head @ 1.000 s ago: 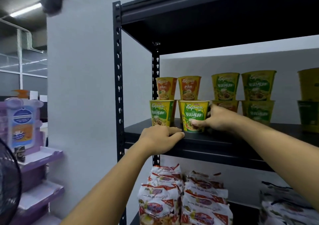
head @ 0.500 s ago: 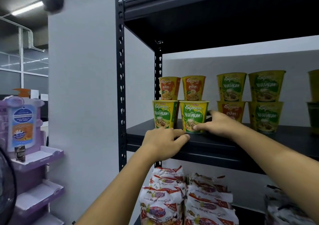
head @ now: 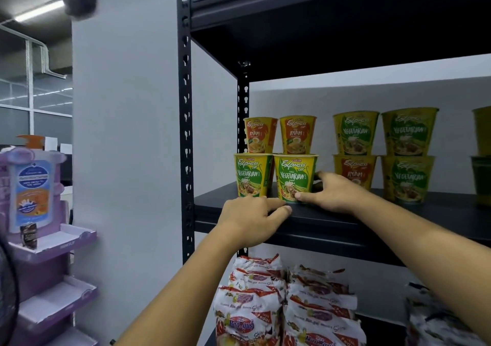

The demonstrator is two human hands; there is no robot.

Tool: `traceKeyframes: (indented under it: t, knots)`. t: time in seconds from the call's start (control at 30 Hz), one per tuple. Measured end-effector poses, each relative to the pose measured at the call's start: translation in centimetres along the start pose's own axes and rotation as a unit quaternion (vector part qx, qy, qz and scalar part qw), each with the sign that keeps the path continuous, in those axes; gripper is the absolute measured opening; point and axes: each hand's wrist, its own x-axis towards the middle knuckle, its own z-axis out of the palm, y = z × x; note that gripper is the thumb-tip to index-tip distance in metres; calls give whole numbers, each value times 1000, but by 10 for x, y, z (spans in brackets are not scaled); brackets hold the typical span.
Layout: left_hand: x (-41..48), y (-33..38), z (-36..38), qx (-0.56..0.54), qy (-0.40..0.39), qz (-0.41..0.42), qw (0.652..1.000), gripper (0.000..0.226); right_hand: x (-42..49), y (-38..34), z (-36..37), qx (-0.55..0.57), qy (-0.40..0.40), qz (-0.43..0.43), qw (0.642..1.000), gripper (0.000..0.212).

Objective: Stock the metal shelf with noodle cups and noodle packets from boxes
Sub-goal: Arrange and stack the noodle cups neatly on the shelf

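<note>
The front vegetarian cup (head: 295,178), near the shelf's (head: 372,213) front left corner, now stands rim to rim with the neighbouring cup (head: 249,175) on its left, the earlier gap closed. The right hand (head: 338,193) holding it seems to have slid lower, thumb at the cup's base.

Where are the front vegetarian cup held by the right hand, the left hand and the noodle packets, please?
vegetarian cup (head: 293,175), head view, on its green front label.
left hand (head: 249,218), head view, on the back of the hand.
noodle packets (head: 247,324), head view, on the front packet of the left stack.
</note>
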Motion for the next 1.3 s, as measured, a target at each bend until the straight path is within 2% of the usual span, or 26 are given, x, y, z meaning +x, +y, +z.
traceKeyframes:
  t: [0.23, 0.4, 0.53, 0.7, 0.87, 1.1, 1.2, 1.3]
  knots:
    - [4, -1, -6, -33, -27, 3, 999, 47, -26, 14, -23, -138, -25, -3, 990, 75]
    - [9, 22, -6, -86, -36, 36, 995, 46, -76, 47, -70, -155, -78, 8, 985, 57]
    - [20, 80, 2, -92, -52, 105, 989, 47, -107, 79, -98, -162, -91, 57, 981, 51]
    - [37, 169, 8, -133, -86, 168, 973, 41, -139, 120, -133, -159, -102, 105, 976, 54]
    - [54, 236, 16, -119, -124, 204, 964, 41, -160, 162, -166, -169, -98, 117, 974, 56]
    - [66, 278, 24, -67, -191, 190, 961, 55, -174, 205, -200, -186, -105, 100, 972, 57]
    - [72, 288, 24, -77, -185, 171, 965, 52, -179, 215, -208, -188, -105, 81, 973, 56]
    - [78, 305, 23, -126, -144, 156, 969, 48, -182, 220, -206, -203, -102, 57, 972, 58]
